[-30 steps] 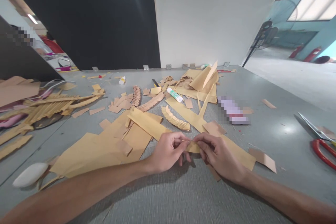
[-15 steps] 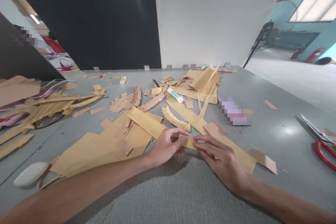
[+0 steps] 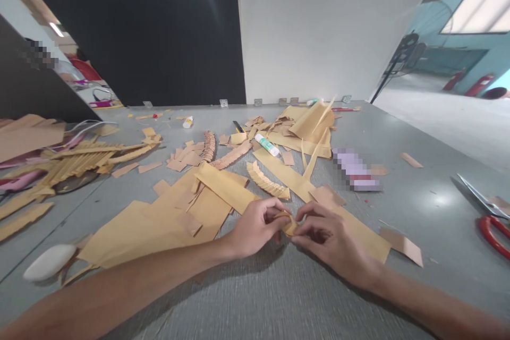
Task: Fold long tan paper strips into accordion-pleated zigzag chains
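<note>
Between my two hands is a small piece of yellow-brown paper [image 3: 290,227], bent over into a curve. My left hand [image 3: 258,226] pinches it between thumb and fingers from the left. From the right, the thumb and fingertips of my right hand [image 3: 329,234] close on its other side. Just beyond my fingers lies a curved strip of pleated paper [image 3: 268,180]. A green and white glue stick [image 3: 266,145] rests farther back on paper. Under and beside my right forearm stretches a long flat paper strip [image 3: 368,236].
Large paper sheets [image 3: 131,234] spread to my left, near a white computer mouse [image 3: 50,263]. Red-handled scissors [image 3: 492,231] lie at the right. A blurred purple object [image 3: 356,170] is back right. Paper scraps [image 3: 187,156] and a cutter [image 3: 238,126] lie toward the upright panel [image 3: 319,32].
The small paper piece was flatter and is now bent over on itself. My right hand's thumb and fingers have come together on its right side. My left hand has barely moved.
</note>
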Available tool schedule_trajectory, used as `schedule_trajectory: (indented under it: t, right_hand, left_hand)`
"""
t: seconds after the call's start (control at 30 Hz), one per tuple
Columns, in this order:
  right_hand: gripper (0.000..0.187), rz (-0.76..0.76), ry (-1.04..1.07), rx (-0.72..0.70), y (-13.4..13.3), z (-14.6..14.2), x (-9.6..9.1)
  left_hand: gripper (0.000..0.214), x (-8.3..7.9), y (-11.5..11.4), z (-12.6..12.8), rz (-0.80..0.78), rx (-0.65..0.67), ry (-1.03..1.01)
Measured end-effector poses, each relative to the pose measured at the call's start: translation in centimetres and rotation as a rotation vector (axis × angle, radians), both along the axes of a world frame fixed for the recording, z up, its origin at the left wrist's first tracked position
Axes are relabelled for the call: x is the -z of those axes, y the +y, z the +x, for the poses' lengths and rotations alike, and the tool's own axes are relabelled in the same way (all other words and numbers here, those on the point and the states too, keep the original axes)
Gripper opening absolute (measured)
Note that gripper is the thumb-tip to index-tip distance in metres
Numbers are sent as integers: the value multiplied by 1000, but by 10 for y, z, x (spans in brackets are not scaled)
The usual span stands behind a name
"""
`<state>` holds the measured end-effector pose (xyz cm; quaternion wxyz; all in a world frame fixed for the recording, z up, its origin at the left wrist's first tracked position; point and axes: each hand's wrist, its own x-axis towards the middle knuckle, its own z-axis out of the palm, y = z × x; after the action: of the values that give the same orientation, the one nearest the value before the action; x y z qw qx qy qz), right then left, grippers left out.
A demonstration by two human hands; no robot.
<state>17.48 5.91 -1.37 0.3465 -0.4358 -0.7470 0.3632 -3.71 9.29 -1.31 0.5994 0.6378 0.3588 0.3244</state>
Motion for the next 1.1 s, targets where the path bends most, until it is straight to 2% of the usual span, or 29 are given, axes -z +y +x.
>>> schedule_trajectory:
  t: [0.07, 0.17, 0.3, 0.47, 0.53, 0.7, 0.87, 1.1]
  right_hand:
    - [16, -86, 16, -11, 3, 1, -2]
    - [20, -105, 35, -15, 7, 1, -4]
    - [17, -41, 45, 15, 6, -1, -2]
    - [14, 114, -19, 47, 1, -2, 2]
    - [15, 125, -32, 65, 0, -2, 3]
    - [18, -51, -26, 134, 1, -1, 5]
    - [20, -116, 14, 134, 2, -1, 6]
    - [20, -143, 55, 156, 3, -3, 4]
  left_hand:
    - [21, 0, -1, 0, 25, 0, 35]
    - [21, -1, -2, 0, 39, -5, 51]
    - [24, -2, -3, 1, -9, 38, -9]
    - [27, -3, -4, 2, -79, 64, -73]
    - [27, -5, -4, 2, -78, 79, -76]
    - [27, -8, -4, 1, -86, 103, -77]
    - [27, -6, -4, 2, -130, 124, -114]
    - [28, -3, 0, 1, -95, -10, -83]
